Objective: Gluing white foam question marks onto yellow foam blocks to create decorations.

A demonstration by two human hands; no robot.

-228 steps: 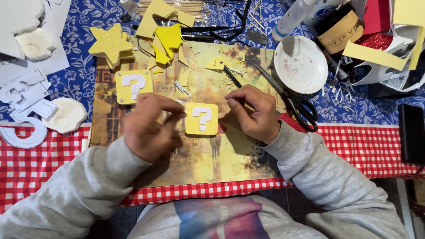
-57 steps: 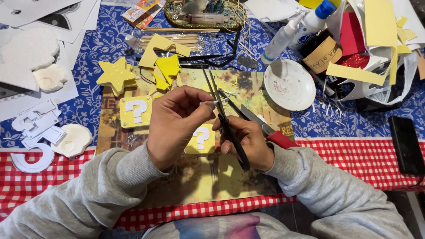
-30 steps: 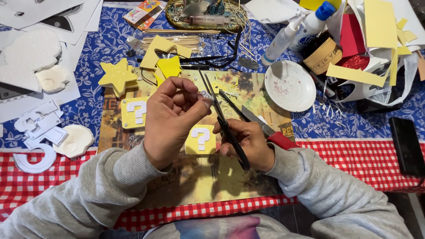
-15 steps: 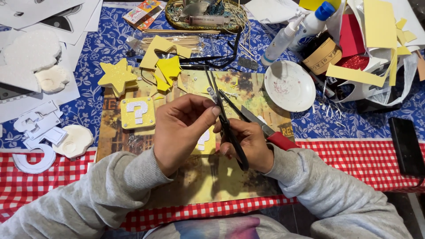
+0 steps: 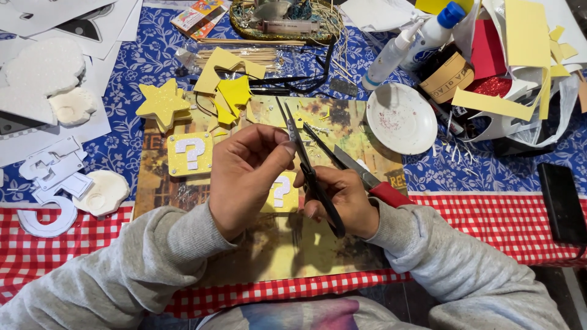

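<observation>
right hand (image 5: 342,205) holding scissors (image 5: 309,168), left hand (image 5: 244,177) pinching blade tips

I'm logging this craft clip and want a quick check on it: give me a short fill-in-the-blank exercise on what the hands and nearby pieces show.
1. The right hand holds a pair of black-handled ____.
2. The left hand pinches something small against the blades with thumb and ____.
3. Each of the two yellow squares on the mat bears a white ____.
4. The yellow foam star lies on the ____ floral cloth.

Missing words: scissors; fingertips; question mark; blue
</observation>
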